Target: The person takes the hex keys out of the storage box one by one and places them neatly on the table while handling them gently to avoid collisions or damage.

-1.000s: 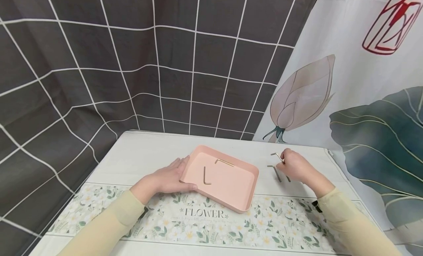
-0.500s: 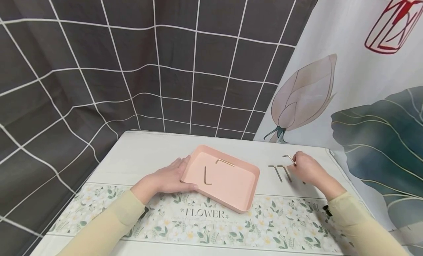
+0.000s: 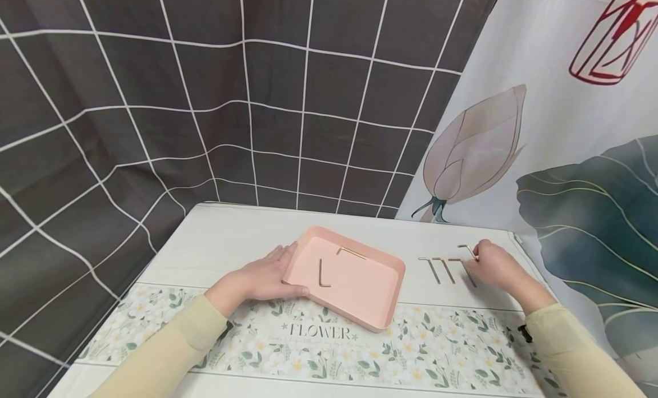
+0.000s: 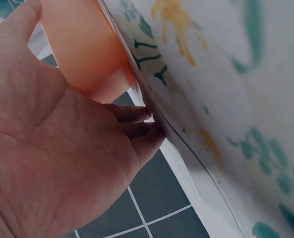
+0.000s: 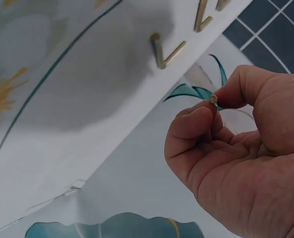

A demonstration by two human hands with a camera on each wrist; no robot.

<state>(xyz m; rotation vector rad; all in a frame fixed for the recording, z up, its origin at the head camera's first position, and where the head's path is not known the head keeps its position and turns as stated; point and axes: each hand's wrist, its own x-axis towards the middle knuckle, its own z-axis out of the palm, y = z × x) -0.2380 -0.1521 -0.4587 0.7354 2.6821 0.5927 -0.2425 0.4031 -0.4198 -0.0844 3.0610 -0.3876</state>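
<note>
The right hand [image 3: 494, 265] has slid farther along the table [image 3: 231, 226] toward its right end over the past second, carrying a small L-shaped metal key [image 3: 470, 250]. That shift uncovers a row of three similar pieces: the left key [image 3: 434, 271], the middle key [image 3: 448, 271] and the right key [image 3: 468, 274], all lying with their long legs nearly parallel. The carried one seems to be the piece being dealt with now, apart from that row.

It's pinched between thumb and forefinger, the other fingers curled in toward the palm; whether its lower end touches the table I can't tell. The forearm reaches forward from the right, the hand angled inward.

The left hand [image 3: 264, 277] hasn't shifted noticeably. It rests spread against the left end of the pink tray [image 3: 354, 286], thumb by the near wall. Inside lie an upright-looking L [image 3: 321, 271] and a far key [image 3: 353, 253] near the back wall.
</note>
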